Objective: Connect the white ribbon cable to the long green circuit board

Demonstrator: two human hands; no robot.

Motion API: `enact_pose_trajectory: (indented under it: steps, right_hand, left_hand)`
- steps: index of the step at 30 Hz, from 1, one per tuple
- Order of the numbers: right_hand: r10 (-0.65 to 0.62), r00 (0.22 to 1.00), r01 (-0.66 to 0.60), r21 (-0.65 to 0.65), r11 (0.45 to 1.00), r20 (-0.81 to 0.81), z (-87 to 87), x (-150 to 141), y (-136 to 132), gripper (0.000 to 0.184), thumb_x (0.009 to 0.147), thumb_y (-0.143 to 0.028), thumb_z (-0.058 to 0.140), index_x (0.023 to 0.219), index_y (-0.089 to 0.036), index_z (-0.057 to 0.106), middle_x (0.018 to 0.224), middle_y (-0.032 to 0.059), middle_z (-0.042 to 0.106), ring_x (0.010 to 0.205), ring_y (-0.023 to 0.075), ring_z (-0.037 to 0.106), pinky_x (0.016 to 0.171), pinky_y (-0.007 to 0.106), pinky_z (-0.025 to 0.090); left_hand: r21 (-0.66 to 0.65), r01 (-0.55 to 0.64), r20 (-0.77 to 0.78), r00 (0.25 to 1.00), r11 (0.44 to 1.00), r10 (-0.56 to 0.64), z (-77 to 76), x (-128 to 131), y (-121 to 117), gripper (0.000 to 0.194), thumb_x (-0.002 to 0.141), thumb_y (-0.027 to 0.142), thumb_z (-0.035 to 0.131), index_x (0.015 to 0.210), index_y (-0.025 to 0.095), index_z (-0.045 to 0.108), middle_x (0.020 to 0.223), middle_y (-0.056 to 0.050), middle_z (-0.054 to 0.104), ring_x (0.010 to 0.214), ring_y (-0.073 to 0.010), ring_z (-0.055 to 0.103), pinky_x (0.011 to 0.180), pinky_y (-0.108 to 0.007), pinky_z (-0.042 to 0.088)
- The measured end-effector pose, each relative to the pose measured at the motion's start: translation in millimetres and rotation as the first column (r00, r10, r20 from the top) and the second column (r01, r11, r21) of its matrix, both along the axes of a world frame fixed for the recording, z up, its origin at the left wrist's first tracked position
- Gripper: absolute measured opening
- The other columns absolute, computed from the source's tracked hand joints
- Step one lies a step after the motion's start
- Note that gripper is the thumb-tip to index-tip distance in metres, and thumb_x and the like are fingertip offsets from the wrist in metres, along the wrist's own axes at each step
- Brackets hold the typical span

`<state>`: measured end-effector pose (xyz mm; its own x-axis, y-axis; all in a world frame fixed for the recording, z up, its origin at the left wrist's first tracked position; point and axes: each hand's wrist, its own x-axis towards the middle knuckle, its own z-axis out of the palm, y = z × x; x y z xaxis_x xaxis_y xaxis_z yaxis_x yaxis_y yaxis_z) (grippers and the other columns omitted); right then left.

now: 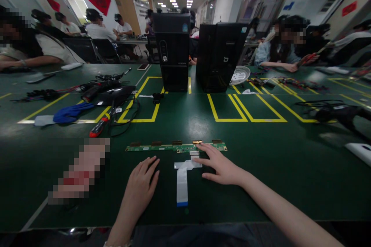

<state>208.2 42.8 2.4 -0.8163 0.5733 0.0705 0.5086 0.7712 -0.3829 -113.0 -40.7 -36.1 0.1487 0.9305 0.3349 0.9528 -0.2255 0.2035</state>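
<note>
A long, narrow green circuit board [162, 148] lies crosswise on the green tabletop. From its lower edge a white flat ribbon cable [182, 185] runs toward me, folded at a right angle and ending in a blue tip. My right hand [220, 164] reaches in from the right with fingers spread; one fingertip is at the board and another at the cable's fold near the connector. Left of the cable, my left hand [142, 181] rests palm down with its fingers stretched out, apart from the board and holding nothing.
Two black computer towers [174, 50] [218, 58] stand behind the board. To the left lie a red-and-black screwdriver [99, 127], a blue glove [71, 113] and tangled black cables [101, 85]. A white basket [240, 75] sits by the right tower. Other people sit around the tables.
</note>
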Motion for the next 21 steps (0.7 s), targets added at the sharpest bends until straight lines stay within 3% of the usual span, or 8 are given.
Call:
enact_pose_trajectory:
  steps: [11, 16, 21]
  right_hand:
    - [-0.050, 0.994, 0.054, -0.045, 0.997, 0.096, 3.1, 3.8, -6.8, 0.059, 0.091, -0.055, 0.048, 0.146, -0.036, 0.037, 0.159, 0.0053, 0.016, 0.145, 0.0280, 0.017, 0.116, 0.053, 0.016]
    - [-0.222, 0.963, 0.231, -0.041, 0.972, 0.153, 3.5, 19.1, -24.7, 0.062, 0.090, -0.063, 0.042, 0.146, -0.036, 0.037, 0.158, 0.0072, 0.018, 0.144, 0.0302, 0.019, 0.114, 0.055, 0.022]
    - [-0.422, 0.883, 0.423, 0.044, 0.905, 0.207, -5.7, 50.8, -37.5, 0.063, 0.092, -0.065, 0.035, 0.146, -0.032, 0.039, 0.156, 0.0113, 0.023, 0.142, 0.0311, 0.024, 0.112, 0.055, 0.027]
  left_hand:
    - [0.013, -0.001, 0.018, 1.000, 1.000, 0.001, 1.6, 2.0, 0.5, 0.039, 0.095, 0.030, 0.042, 0.126, 0.016, 0.059, 0.130, -0.012, 0.060, 0.121, -0.0294, 0.054, 0.102, -0.049, 0.044]
    - [0.007, -0.001, 0.023, 1.000, 1.000, 0.001, 1.3, 1.9, -0.4, 0.038, 0.095, 0.029, 0.042, 0.127, 0.017, 0.059, 0.131, -0.011, 0.060, 0.122, -0.0281, 0.053, 0.103, -0.048, 0.043]
    - [-0.014, -0.020, 0.033, 0.999, 1.000, 0.020, 3.8, 3.1, -1.6, 0.039, 0.096, 0.030, 0.041, 0.128, 0.017, 0.058, 0.132, -0.011, 0.058, 0.124, -0.0282, 0.051, 0.104, -0.049, 0.042]
